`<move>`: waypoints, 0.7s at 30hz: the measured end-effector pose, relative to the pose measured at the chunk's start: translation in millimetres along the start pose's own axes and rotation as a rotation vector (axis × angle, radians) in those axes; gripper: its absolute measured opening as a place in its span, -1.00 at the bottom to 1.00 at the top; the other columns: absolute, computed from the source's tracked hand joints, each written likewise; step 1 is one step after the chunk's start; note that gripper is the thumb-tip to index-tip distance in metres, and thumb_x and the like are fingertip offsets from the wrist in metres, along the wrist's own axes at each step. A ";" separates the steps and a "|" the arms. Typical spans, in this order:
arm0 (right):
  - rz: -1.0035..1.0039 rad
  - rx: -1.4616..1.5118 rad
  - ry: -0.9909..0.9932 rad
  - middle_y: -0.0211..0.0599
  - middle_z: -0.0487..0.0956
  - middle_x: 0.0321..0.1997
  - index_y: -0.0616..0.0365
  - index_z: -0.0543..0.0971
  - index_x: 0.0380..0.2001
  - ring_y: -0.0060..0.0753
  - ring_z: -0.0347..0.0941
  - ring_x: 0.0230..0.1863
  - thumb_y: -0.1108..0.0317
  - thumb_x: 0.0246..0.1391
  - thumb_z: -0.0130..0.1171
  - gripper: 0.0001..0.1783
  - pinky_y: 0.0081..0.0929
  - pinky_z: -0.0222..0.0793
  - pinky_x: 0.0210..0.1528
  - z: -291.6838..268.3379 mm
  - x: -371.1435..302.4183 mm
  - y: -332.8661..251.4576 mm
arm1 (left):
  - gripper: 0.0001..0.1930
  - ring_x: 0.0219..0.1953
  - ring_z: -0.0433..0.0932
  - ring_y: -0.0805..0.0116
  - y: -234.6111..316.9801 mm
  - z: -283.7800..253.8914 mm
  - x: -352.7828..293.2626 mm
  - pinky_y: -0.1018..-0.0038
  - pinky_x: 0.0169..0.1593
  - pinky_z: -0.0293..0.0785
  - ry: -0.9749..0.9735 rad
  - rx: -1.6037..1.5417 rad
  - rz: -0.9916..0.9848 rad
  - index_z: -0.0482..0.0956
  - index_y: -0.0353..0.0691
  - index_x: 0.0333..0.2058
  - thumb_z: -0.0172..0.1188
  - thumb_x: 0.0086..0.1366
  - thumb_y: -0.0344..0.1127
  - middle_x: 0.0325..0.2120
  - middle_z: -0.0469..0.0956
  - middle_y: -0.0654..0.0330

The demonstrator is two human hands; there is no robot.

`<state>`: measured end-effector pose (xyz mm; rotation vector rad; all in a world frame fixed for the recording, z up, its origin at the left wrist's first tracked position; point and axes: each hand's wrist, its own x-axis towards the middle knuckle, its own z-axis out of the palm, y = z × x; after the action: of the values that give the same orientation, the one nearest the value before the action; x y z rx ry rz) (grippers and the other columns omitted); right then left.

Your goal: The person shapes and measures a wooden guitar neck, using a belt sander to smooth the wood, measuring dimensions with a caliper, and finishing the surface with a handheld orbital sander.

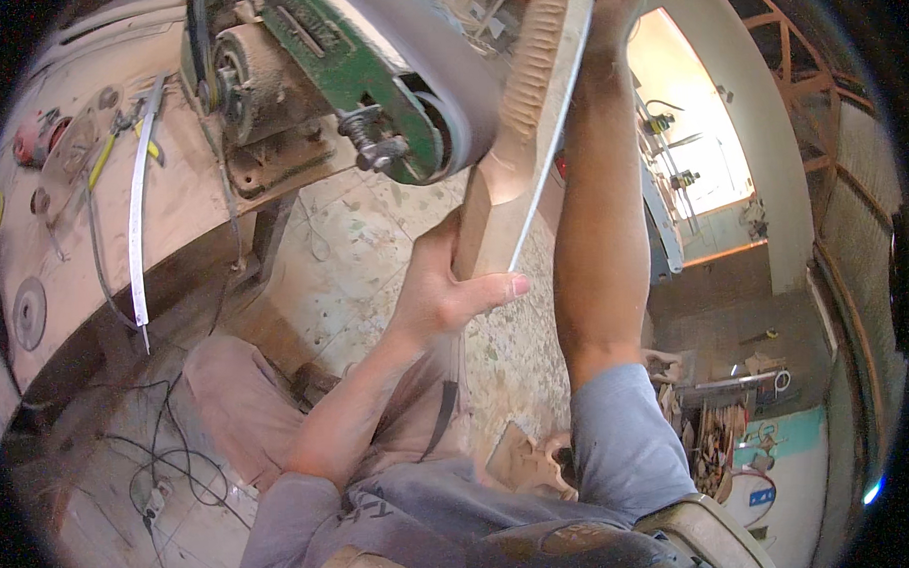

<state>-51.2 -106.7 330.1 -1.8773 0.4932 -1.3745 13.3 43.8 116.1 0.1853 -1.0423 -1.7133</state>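
Observation:
A long, pale wooden piece (538, 91) with a row of carved ridges slants upward from the middle of the view. My left hand (440, 285) is closed around its lower end, with the thumb laid across the wood. At the upper edge, my right hand (615, 13) grips the far end, though its fingers are partly cut off by the frame. Just left of the wood is the rounded nose of a green belt sander (419, 135), its belt smeared as if running. The ridged side faces the belt; I cannot tell whether they touch.
A dusty workbench (82, 227) on the left carries a metal ruler (138, 225), yellow-handled pliers (101, 161), a red power tool (37, 143) and a grey disc (29, 312). Cables (180, 464) tangle on the floor below. Wood pieces (715, 435) are piled at lower right.

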 end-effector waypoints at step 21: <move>0.043 -0.052 0.085 -0.25 0.51 -0.36 0.13 0.42 0.19 -0.50 0.38 -0.70 0.06 0.39 -0.03 -0.53 -0.58 0.30 -0.77 -24.8 4.7 7.1 | -0.34 -0.21 0.60 0.35 -11.0 3.4 7.7 0.43 -0.11 0.52 -0.037 -0.039 0.098 0.47 -0.38 0.02 0.46 0.04 -0.07 -0.22 0.61 0.09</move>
<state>-71.8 -123.0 331.4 -1.8450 0.6138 -1.4300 0.4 39.8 113.0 0.0769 -1.0277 -1.6519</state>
